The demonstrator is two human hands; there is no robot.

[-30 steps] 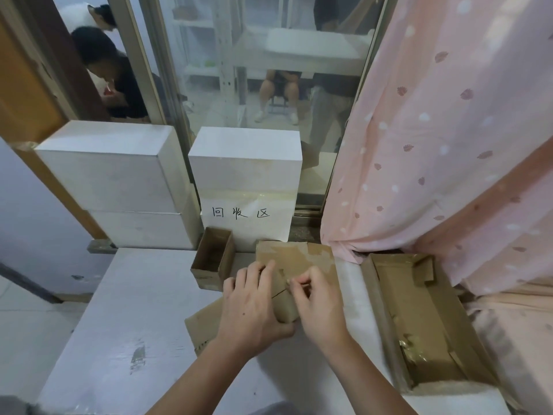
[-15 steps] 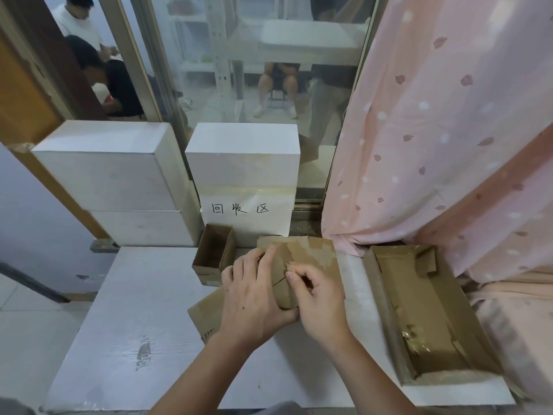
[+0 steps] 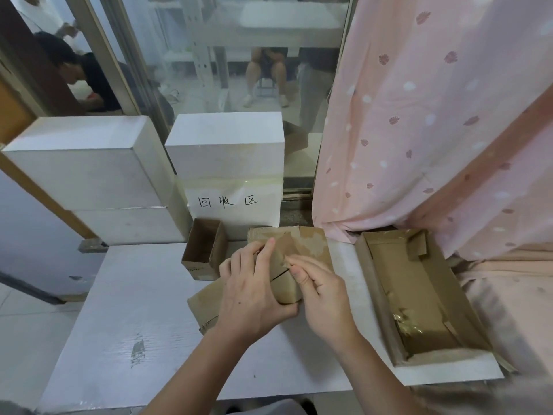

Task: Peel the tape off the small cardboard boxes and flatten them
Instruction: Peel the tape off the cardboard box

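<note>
The white table (image 3: 119, 339) is lying bare from 7 to 9 o'clock of the hands, its near edge running along the bottom and its left edge dropping to the floor; the room at 3 o'clock is being taken up by an open cardboard tray (image 3: 371, 283) sitting against the pink curtain (image 3: 419, 145). At 12 o'clock a white block is carrying a paper sign (image 3: 233, 205) reading "回收区". Stacked white blocks (image 3: 89, 175) are closing off 10 o'clock.

The small cardboard box (image 3: 287, 290) is sitting at the table's middle, its long axis running from 7 to 1 o'clock. The left hand (image 3: 254, 298) is wrapping around the box, fingers curled over its top. The right hand (image 3: 323, 298) is pinching at the tape (image 3: 288, 260) on the box's top seam. An open-topped small box (image 3: 203, 250) is standing at 11 o'clock, just beside the left hand.
</note>
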